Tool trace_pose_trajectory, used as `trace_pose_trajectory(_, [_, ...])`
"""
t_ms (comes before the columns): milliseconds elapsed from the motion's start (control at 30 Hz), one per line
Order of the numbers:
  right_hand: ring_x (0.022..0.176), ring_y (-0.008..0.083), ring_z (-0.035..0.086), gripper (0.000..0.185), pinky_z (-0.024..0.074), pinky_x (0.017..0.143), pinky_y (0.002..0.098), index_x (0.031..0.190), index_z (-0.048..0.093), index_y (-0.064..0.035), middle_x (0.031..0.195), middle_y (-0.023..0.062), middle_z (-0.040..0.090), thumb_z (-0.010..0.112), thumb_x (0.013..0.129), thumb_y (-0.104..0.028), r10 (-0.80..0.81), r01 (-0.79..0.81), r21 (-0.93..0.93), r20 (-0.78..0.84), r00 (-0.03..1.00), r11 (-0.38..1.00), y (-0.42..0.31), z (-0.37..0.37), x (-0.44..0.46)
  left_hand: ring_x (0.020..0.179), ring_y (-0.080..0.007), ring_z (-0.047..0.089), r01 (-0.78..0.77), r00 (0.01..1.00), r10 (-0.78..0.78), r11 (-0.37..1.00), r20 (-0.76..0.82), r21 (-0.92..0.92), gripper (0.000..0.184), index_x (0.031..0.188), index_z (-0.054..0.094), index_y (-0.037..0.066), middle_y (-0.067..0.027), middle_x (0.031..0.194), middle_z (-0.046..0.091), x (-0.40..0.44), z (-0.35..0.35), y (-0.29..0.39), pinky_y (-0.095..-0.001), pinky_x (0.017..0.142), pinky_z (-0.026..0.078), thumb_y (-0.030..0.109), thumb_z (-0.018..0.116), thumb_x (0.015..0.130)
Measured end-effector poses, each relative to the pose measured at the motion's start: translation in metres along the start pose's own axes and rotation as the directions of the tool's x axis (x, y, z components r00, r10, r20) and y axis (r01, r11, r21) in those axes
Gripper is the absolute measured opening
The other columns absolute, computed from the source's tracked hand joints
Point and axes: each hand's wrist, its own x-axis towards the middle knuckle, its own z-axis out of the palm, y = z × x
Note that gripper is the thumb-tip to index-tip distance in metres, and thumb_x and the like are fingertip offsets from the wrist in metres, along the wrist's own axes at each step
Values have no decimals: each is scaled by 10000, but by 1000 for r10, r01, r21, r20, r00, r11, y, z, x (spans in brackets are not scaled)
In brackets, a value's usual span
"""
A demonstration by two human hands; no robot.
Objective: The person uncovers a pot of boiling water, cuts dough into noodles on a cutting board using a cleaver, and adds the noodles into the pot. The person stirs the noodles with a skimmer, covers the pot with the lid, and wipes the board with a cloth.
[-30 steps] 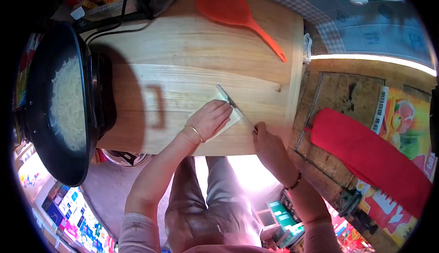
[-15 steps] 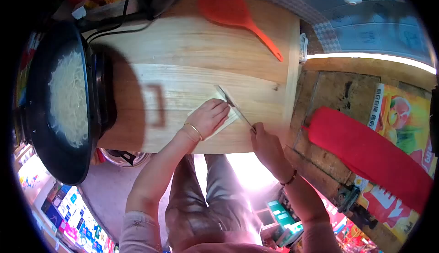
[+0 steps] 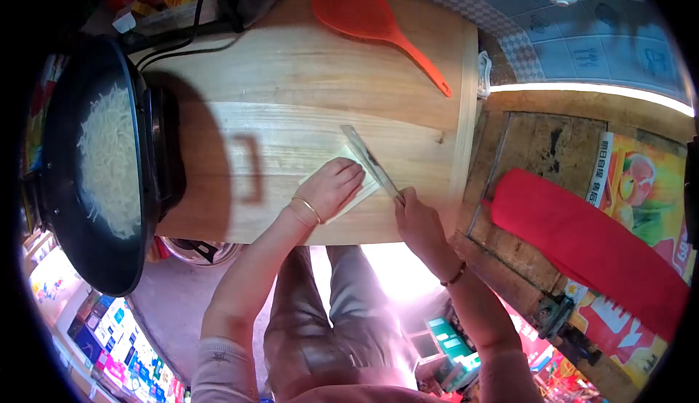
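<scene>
One knife clasped in right grip; left grip, unclenched, atop pale sheet.

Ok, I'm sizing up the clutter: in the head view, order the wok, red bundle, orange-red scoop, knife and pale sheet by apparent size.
By visible area, largest first:
Wok
Red bundle
Orange-red scoop
Knife
Pale sheet: unranked, partly hidden by the left hand.

Knife farther forward, tilted to show more flat, right hand slightly farther left
</scene>
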Motion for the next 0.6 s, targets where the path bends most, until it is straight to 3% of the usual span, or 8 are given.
trace_pose_trajectory(333, [643, 378, 633, 152, 510, 510, 453, 925, 405, -32, 691, 195, 603, 444, 948, -178, 92, -86, -48, 165, 982, 995, -16, -21, -12, 1009, -274, 553, -12, 999, 11, 1000, -46, -25, 241, 992, 613, -11, -114, 1037, 604, -1, 3, -2, -370, 897, 465, 105, 625, 781])
trace_pose_trajectory(500, [614, 350, 636, 165, 516, 507, 436, 918, 417, -34, 689, 189, 603, 467, 941, -190, 59, -54, -132, 33, 998, 990, -4, 14, 2, 1002, -272, 555, 15, 1000, -15, 1000, -10, -19, 242, 990, 613, -10, -113, 1034, 605, -4, 6, -3, -369, 891, 466, 102, 629, 777])
trace_pose_trajectory(600, [603, 328, 637, 176, 517, 506, 416, 923, 443, -37, 673, 178, 598, 471, 944, -210, -30, 31, -58, 6, 1000, 998, -3, -2, 1, 1000, -267, 555, -25, 999, 25, 1000, -34, 6, 240, 987, 613, -7, -110, 1034, 606, -2, 0, -3, -366, 891, 468, 101, 631, 775])
